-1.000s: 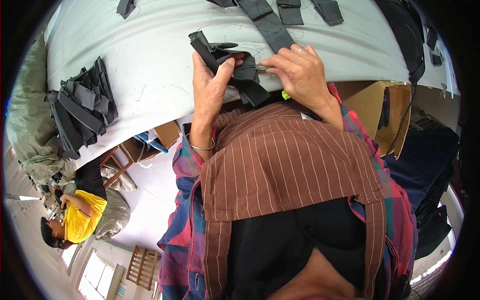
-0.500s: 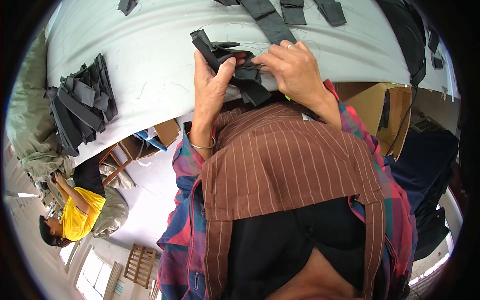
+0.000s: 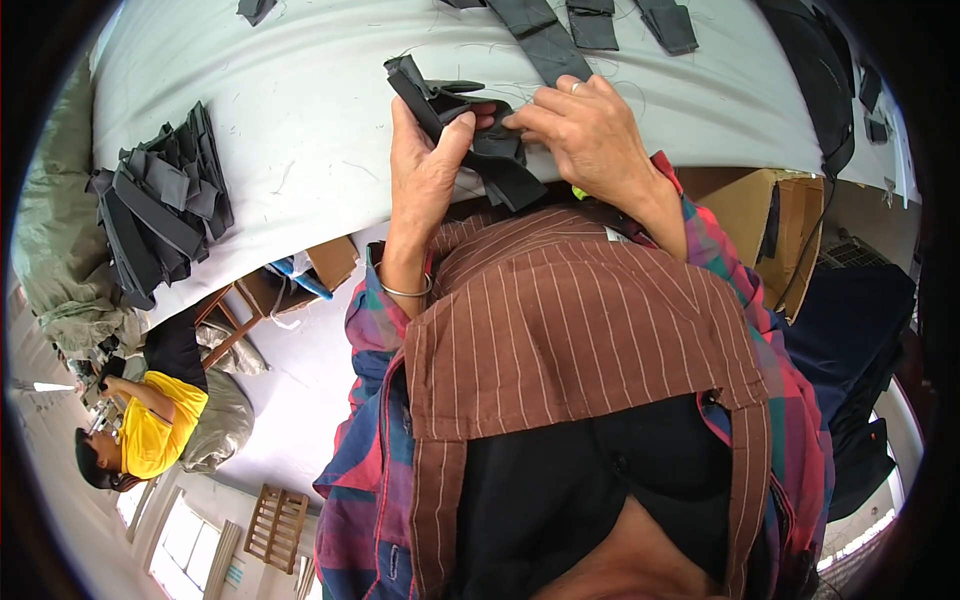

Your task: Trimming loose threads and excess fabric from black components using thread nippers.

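White cloth covers the work table [image 3: 300,110], which serves as the reference surface for all positions below. At the table's near edge, roughly mid-width, both hands work one dark fabric piece [image 3: 470,130], a folded, strap-like bundle of black cloth.

Left hand [image 3: 425,165]: closed on the dark fabric piece from below, with the thumb pressed against its lower face and the fingers wrapped behind it. A metal bangle [image 3: 405,290] sits on that wrist, off the table's near edge.

Right hand [image 3: 590,135]: curled over the same piece from the right, fingertips pinching the cloth close to the left thumb. A ring [image 3: 575,87] shows on one finger. Both hands grip; neither is spread flat.

The upper end of the dark fabric piece rises above the tabletop, and its lower end hangs past the near edge. Whether it is one piece or several layered together cannot be determined from this view.

At the table's left end lies a stack of dark strips [image 3: 160,210], well apart from the hands. Along the table's far edge lie several grey fabric pieces [image 3: 545,35]. Below the table's near edge on the right stands a cardboard box [image 3: 750,215]. Below the left end of the table, a person in a yellow shirt [image 3: 150,430] sits on the floor.
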`<state>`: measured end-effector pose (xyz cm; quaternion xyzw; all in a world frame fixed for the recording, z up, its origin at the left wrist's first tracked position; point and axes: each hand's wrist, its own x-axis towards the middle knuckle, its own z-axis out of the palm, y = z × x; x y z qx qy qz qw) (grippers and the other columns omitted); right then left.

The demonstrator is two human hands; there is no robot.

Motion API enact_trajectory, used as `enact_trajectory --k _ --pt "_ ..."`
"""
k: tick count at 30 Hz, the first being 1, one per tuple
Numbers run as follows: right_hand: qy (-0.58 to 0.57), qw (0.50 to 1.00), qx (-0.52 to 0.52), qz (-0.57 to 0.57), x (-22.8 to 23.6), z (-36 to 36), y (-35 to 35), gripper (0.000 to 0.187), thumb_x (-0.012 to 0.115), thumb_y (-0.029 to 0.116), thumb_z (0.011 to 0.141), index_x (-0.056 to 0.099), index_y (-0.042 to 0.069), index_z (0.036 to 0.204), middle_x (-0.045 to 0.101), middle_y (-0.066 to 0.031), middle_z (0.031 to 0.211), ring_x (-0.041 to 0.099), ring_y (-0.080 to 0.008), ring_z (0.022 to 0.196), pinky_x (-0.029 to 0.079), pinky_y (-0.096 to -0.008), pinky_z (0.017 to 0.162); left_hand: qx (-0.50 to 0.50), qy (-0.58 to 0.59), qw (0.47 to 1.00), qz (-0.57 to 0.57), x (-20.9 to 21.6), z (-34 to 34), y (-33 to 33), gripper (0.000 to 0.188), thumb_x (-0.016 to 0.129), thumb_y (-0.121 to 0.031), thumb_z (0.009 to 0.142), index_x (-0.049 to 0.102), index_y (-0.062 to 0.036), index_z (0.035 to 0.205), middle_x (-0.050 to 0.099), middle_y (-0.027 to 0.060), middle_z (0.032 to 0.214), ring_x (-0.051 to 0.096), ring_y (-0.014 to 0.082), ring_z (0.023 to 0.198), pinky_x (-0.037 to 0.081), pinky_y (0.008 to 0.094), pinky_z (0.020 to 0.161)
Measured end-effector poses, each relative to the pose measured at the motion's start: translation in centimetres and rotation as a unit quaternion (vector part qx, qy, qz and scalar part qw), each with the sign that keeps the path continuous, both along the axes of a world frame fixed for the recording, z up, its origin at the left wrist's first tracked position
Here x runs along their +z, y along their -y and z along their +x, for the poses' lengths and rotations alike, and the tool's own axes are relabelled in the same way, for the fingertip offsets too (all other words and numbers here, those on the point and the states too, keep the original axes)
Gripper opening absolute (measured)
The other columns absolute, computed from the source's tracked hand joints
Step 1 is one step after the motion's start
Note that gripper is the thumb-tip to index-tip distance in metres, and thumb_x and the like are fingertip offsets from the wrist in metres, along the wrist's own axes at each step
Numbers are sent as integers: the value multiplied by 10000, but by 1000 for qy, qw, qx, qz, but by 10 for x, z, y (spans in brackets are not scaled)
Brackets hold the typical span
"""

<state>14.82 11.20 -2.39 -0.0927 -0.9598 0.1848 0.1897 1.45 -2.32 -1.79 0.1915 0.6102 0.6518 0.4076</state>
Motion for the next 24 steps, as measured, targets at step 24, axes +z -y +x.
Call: enact_trajectory --k 24 --pt "-9 997 6 -74 -8 0 1 80 668 150 771 681 140 849 593 24 733 525 -191 711 354 -327 656 -3 -10 1000 -6 3 3 1 307 563 -85 894 405 -2 1144 624 136 1035 625 171 916 472 276 788"
